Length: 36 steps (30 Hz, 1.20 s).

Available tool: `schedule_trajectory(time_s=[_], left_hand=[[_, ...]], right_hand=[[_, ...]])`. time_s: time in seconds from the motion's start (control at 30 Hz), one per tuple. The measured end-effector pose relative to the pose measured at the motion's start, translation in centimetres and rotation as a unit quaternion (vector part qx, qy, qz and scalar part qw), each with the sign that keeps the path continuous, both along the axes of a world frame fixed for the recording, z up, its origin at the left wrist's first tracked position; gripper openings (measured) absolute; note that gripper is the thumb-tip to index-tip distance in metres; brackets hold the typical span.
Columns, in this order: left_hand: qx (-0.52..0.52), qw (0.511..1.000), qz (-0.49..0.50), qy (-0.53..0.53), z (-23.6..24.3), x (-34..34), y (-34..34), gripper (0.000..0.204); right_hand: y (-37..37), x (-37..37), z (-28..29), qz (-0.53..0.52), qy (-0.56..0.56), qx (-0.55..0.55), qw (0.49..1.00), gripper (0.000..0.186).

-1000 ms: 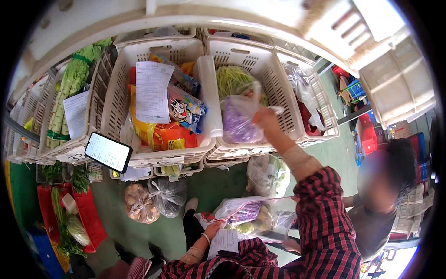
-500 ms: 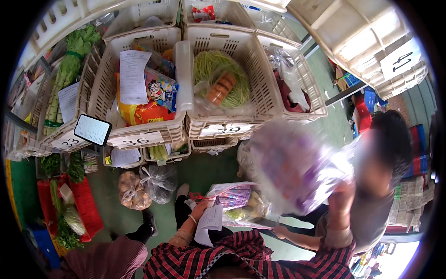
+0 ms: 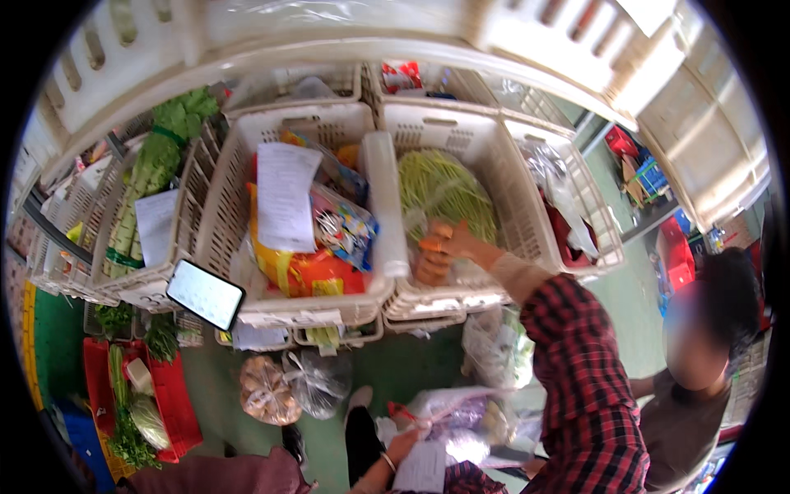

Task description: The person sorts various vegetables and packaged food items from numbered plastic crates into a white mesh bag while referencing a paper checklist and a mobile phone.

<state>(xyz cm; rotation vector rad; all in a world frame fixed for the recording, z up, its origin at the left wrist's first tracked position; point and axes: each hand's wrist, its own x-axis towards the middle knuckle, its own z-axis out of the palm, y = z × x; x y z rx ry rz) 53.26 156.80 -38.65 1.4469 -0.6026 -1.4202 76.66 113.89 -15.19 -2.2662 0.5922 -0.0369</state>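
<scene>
Brown rounded food pieces in clear wrapping [image 3: 429,272] lie inside a white slatted plastic crate [image 3: 522,202], at its near end, beside long thin green stems [image 3: 448,185]. The right grip [image 3: 461,243] curls its fingers over the pieces; whether they clamp them, I cannot tell. Nearer the person than the crate, the left grip [image 3: 401,446] is closed on a clear plastic bag [image 3: 465,414], beside a white paper sheet [image 3: 421,468].

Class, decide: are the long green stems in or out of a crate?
In: the green stems lie within a white crate, its walls around them, beside the right hand.
</scene>
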Motion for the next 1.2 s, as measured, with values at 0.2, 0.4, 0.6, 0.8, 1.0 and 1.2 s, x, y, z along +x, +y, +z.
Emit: schedule_trajectory(time_s=[0.2, 0.4, 0.6, 0.8, 1.0, 1.2], left_hand=[[0.026, 0.994, 0.088, 0.058, 4.5, 2.8, 2.7, 0.036], [0.035, 0.922, 0.242, 0.3, 2.9, 2.9, 2.2, 0.03], [0.038, 0.901, 0.268, 0.339, 3.2, 3.0, 2.0, 0.03], [-0.012, 0.95, 0.218, 0.224, 1.1, 1.4, 3.2, 0.032], [-0.027, 0.972, 0.218, 0.088, -1.9, -1.0, 5.1, 0.036], [-0.008, 0.946, 0.213, 0.244, 1.3, 1.7, 3.4, 0.034]], right_hand=[[2.7, 4.3, -1.0, -0.022, 0.032, -0.055, 0.998, 0.066], [5.5, -6.1, 15.9, -0.066, -0.358, 0.299, 0.882, 0.05], [12.0, -17.9, 22.0, 0.304, 0.229, -0.061, 0.923, 0.111], [8.1, -0.3, 11.7, 0.126, -0.001, -0.102, 0.987, 0.117], [6.2, 10.0, -4.3, 0.064, 0.347, -0.434, 0.829, 0.108], [-7.3, 7.0, 3.1, -0.163, -0.053, -0.263, 0.949, 0.02]])
